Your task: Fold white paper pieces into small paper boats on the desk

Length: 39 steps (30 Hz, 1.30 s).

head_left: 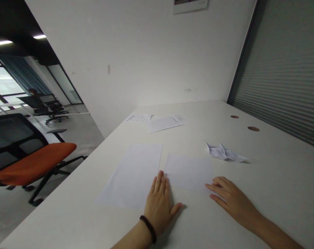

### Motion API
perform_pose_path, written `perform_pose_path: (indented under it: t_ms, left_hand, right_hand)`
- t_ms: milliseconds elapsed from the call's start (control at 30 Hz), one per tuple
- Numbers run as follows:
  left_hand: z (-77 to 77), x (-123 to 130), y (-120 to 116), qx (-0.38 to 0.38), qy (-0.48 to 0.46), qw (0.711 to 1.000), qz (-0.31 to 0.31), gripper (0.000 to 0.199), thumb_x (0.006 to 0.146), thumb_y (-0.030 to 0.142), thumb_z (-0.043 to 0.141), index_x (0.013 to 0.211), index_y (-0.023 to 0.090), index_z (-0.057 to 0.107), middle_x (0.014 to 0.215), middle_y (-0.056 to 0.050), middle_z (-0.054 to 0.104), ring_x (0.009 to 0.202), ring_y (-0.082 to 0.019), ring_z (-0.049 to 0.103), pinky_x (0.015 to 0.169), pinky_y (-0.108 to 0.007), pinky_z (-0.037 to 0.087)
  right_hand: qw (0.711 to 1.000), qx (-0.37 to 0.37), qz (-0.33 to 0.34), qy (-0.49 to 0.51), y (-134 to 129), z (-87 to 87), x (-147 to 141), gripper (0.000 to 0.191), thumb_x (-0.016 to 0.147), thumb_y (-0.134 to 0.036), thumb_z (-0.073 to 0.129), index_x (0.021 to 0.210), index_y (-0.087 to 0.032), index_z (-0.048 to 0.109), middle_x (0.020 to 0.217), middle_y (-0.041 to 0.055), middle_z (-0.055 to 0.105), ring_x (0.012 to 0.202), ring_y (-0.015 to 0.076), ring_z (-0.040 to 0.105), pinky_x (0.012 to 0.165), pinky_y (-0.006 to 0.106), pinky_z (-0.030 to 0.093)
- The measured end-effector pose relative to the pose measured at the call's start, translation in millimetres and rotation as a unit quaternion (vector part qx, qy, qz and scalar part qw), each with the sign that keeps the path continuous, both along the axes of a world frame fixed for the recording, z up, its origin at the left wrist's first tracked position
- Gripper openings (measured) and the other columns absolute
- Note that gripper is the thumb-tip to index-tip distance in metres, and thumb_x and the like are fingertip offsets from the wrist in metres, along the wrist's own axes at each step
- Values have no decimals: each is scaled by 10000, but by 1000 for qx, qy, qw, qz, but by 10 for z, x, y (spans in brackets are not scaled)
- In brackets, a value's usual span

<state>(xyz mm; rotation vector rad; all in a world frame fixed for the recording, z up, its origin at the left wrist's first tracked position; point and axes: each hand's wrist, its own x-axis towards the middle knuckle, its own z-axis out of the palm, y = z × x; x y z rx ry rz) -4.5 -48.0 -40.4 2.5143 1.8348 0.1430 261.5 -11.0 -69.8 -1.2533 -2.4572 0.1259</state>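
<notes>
Two plain white sheets lie side by side on the white table. My left hand (159, 204), with a dark band at the wrist, rests flat with fingers stretched out. Its fingertips touch the right edge of the larger sheet (133, 173) and come close to the left edge of the smaller sheet (189, 171). By that smaller sheet's lower right corner is my right hand (228, 197), its fingers loosely apart and nothing held in them. Whether its fingertips touch the paper, I cannot tell. Beyond it sits a folded paper shape (224, 153) with pointed ends.
Printed sheets (167, 123) lie toward the far end of the white table (276, 180). Two round holes (253, 128) are near its right edge, beside a blind-covered window (284, 69). On the floor at left stands an orange-seated chair (39, 159); a person (33, 91) sits farther back.
</notes>
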Motion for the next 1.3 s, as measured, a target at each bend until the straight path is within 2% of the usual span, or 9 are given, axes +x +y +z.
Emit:
perform_pose_path:
  t_ms: [100,233,333,567,733,833,967,1167,1300]
  left_hand:
    - [24,82,211,-33,-24,992,-116,777,807,618,335,1348,66,248,1416,-197,127,1301,-321,88,1025,-455,248]
    - [-15,117,344,-50,-37,977,-203,654,809,632,312,1361,306,184,1440,-117,102,1297,-356,74,968,-620,143]
    - [-35,118,318,-47,-42,980,-190,612,819,626,291,1352,346,186,1441,-106,113,1292,-375,81,935,-666,103]
    - [-25,195,252,-21,-69,990,-125,542,813,571,392,1289,314,354,1368,-73,331,1248,-349,246,943,-642,184]
    - [-92,278,295,25,-81,994,-75,329,859,381,427,1170,297,496,1260,-49,460,1187,-304,348,947,-602,242]
    - [-114,273,318,42,-88,993,-66,273,874,258,405,1106,291,544,1212,-38,505,1154,-273,391,953,-576,259]
    - [-100,230,310,38,-101,991,-84,310,834,328,476,1138,280,511,1223,-42,493,1160,-285,373,952,-584,249]
    - [-53,196,305,13,-115,989,-94,533,712,546,563,1170,283,486,1190,-62,486,1160,-323,340,954,-602,209]
    - [-41,177,316,17,-111,988,-103,547,691,567,584,1158,296,495,1141,-56,506,1130,-310,365,955,-589,213]
  right_hand:
    - [1000,-2,25,2,6,3,-86,318,825,-360,490,1092,-226,600,1146,119,548,1050,240,515,893,406,439]
    - [997,-55,51,3,-4,61,-149,444,806,-430,495,1218,-267,490,1278,95,457,1153,242,435,943,408,394]
    - [995,-51,85,-12,25,119,-156,450,797,-436,506,1222,-291,480,1314,73,439,1180,247,403,958,444,366]
    - [985,94,133,-56,53,119,-253,344,794,-165,444,1110,-166,581,1123,115,604,1021,232,554,863,391,462]
    - [990,58,132,-9,86,197,-306,305,873,-190,352,982,-179,636,848,69,693,782,163,638,734,301,509]
    - [991,1,126,39,138,240,-250,317,830,-367,474,1071,-203,598,1016,82,654,951,189,590,848,336,463]
    - [988,-81,132,2,209,213,-130,563,732,-501,557,1232,-256,476,1342,79,408,1213,236,379,985,404,339]
    - [980,-114,157,-38,210,264,-96,679,649,-577,596,1246,-285,456,1374,80,355,1237,268,337,999,449,298]
    - [984,-76,152,-60,171,302,-133,582,675,-528,606,1186,-263,525,1305,91,455,1187,263,409,968,437,351]
